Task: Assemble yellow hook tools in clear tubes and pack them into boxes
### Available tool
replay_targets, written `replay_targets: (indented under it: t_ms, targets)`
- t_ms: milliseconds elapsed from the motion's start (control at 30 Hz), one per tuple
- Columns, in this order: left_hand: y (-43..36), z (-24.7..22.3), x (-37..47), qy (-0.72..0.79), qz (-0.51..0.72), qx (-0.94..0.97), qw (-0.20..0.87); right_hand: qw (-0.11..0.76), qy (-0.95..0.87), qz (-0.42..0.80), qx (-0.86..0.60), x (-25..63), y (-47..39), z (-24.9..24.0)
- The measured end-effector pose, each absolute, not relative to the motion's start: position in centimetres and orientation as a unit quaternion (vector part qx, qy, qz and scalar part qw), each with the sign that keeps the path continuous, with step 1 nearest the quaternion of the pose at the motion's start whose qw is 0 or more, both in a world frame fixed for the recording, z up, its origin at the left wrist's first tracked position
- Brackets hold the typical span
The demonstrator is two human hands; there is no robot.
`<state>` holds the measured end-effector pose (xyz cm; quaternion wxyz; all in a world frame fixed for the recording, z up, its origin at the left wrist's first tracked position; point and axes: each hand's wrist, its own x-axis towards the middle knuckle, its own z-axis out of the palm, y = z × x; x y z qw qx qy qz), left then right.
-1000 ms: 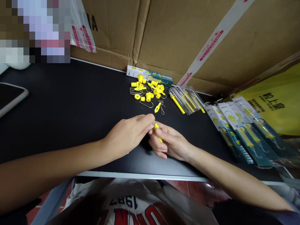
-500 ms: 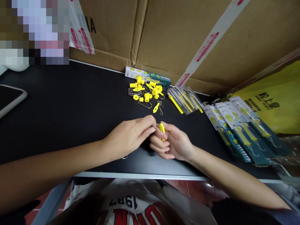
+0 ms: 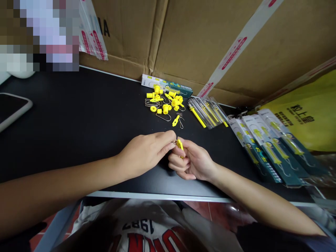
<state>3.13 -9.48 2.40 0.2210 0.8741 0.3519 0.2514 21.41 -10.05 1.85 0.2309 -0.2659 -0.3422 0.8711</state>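
Note:
My left hand (image 3: 148, 152) is closed in a pinch on a thin metal wire piece (image 3: 173, 142), mostly hidden by the fingers. My right hand (image 3: 195, 159) grips a small yellow plastic part (image 3: 180, 144) between thumb and bent fingers. The wire's end meets the top of the yellow part; whether it passes through a hole cannot be told. Just beyond the hands lie a slotted yellow piece (image 3: 175, 121), a small spring (image 3: 179, 114) and a wire hook (image 3: 181, 122).
Farther back is a pile of yellow caps and rings (image 3: 165, 109) with wire hooks (image 3: 151, 103). A spring scale box (image 3: 181, 91) lies behind it. Clear tubes (image 3: 207, 112) and more boxes (image 3: 273, 150) are rightward. A phone (image 3: 13, 108) rests left; a cardboard box (image 3: 196, 42) stands behind.
Both hands stay together; the yellow part has tilted slightly and sits closer to the left fingertips. The view has shifted a little. A wire loop formerly visible below my left wrist is hidden.

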Motion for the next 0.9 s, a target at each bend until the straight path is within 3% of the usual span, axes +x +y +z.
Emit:
replay_targets:
  t_ms: [500, 900]
  targets:
    - [-9.49, 2.57, 3.10, 0.367, 0.262, 0.840, 0.301, 0.226, -0.364, 0.860, -0.279, 21.35, -10.04, 1.74]
    - [-9.59, 2.54, 3.07, 0.366, 0.258, 0.852, 0.272, 0.248, -0.419, 0.821, -0.296, 21.16, -10.23, 1.67]
